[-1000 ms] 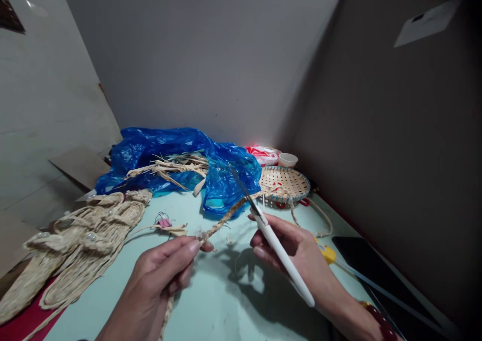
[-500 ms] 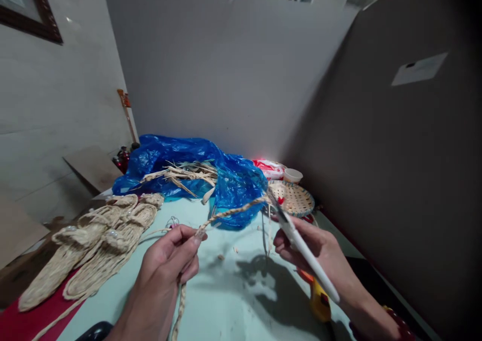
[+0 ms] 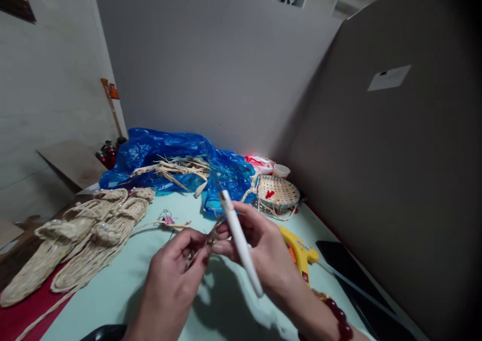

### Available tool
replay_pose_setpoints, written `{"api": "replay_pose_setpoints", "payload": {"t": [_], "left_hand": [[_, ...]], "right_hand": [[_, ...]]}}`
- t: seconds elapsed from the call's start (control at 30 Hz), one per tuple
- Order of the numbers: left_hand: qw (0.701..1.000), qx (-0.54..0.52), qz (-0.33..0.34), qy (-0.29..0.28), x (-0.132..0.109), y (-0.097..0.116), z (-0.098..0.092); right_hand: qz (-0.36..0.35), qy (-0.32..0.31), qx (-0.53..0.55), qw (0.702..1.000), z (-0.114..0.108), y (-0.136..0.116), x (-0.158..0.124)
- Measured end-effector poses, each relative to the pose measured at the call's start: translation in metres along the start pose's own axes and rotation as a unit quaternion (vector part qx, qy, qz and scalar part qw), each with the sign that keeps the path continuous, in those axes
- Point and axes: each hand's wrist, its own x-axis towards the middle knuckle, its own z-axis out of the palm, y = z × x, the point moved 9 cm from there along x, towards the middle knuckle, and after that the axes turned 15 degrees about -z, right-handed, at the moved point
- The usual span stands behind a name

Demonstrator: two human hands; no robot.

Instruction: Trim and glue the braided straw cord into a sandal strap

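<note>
— What are your hands doing?
— My left hand (image 3: 176,275) is pinching the straw braid (image 3: 210,237) just in front of the blue bag (image 3: 150,152), fingers curled. My right hand (image 3: 263,248) is gripping the white-handled tool (image 3: 241,248), its fingertips touching the braid too.
</note>
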Motion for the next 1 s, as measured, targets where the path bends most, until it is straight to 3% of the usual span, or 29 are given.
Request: {"api": "replay_pose_setpoints", "payload": {"t": [0.1, 0.2, 0.37, 0.57, 0.7, 0.83, 0.93, 1.0], "left_hand": [[0.993, 0.077, 0.067, 0.059, -0.005, 0.012, -0.006], [0.986, 0.115, 0.094, 0.073, -0.007, 0.02, -0.006], [0.998, 0.058, -0.005, 0.006, -0.002, 0.005, 0.003], [0.996, 0.03, -0.057, -0.062, 0.003, -0.01, 0.008], [0.994, -0.01, -0.092, -0.053, 0.01, -0.016, 0.003], [0.99, -0.079, -0.11, -0.05, 0.019, -0.017, 0.0], [0.987, -0.107, -0.113, -0.038, 0.024, -0.016, -0.005], [0.987, -0.12, -0.106, -0.02, 0.027, -0.014, -0.01]], "right_hand": [[-0.052, -0.018, -0.069, 0.996, 0.015, -0.006, 0.003], [-0.054, -0.031, -0.072, 0.995, 0.014, -0.002, 0.008], [0.016, -0.004, -0.02, 1.0, -0.007, 0.016, 0.013], [0.034, -0.004, -0.015, 0.999, -0.017, 0.025, 0.008], [-0.061, 0.023, -0.119, 0.991, -0.04, 0.015, 0.003], [-0.181, 0.019, -0.266, 0.946, -0.059, 0.002, -0.01], [-0.214, 0.004, -0.334, 0.918, -0.072, -0.002, -0.016], [-0.218, 0.029, -0.343, 0.913, -0.086, -0.007, -0.017]]}}
